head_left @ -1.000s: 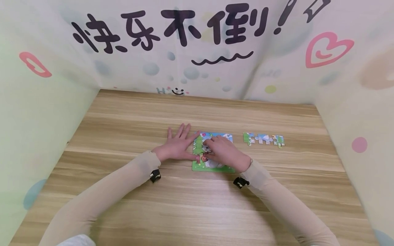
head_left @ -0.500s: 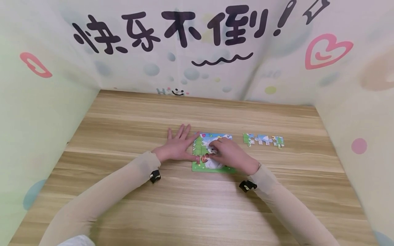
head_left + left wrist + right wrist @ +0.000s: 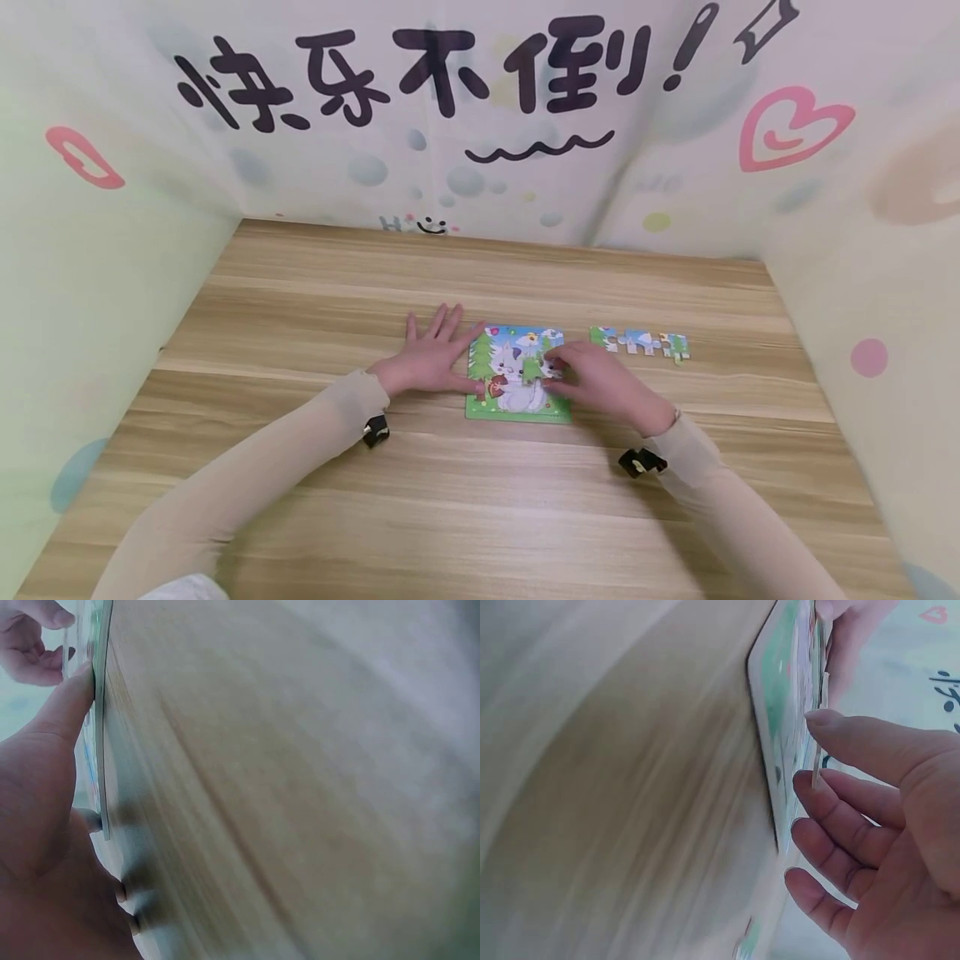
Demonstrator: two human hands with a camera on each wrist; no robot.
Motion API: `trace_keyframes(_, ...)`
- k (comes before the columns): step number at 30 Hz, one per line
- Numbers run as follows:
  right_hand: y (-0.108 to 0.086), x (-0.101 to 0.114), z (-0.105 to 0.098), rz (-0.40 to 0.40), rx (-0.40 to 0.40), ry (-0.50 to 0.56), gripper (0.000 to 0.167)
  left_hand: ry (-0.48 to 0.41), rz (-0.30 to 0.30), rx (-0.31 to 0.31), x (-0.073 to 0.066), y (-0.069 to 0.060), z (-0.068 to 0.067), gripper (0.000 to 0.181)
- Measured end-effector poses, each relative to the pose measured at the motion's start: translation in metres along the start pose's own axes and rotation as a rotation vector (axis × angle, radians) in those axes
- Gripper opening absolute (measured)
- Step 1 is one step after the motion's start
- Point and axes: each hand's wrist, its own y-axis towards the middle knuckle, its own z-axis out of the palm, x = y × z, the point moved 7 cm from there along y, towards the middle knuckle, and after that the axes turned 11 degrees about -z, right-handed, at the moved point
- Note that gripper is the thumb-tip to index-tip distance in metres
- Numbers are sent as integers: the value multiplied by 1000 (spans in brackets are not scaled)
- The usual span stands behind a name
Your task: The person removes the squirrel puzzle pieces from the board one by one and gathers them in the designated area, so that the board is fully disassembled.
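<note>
Head feed: I have the puzzle board [image 3: 517,415] flat on the bench [image 3: 480,508], near its middle, between the person's hands. Picture on it: a pale animal, green tree at left, blue sky along the top, grass along the bottom.

Left hand [image 3: 429,363]: fingers spread wide. Thumb rests on the board's left margin; index fingertip is at its upper left corner. Remaining fingers lie over the bench, left of the board.

Right hand [image 3: 603,383]: thumb and index finger pinch a puzzle piece [image 3: 532,369] bearing a green tree. I read it as held just over the board's right half; cannot tell whether any edge touches. On my right wrist feed the other fingers are bent, off the piece.

Three loose pieces [image 3: 641,341] lie in a row on the bench, right of the board, close together; I cannot tell whether their tabs interlock.

Surroundings: printed backdrop [image 3: 337,179] behind; black strap [image 3: 377,430] at the left wrist.
</note>
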Motion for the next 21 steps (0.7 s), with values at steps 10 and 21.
trace_keyframes(10,-30,-23,-16,68,-19,-4,37,-31,-6,0,6,6,8,112)
trace_keyframes(21,-62,-43,-27,103,-52,17,33,-26,-2,-4,6,6,7,112)
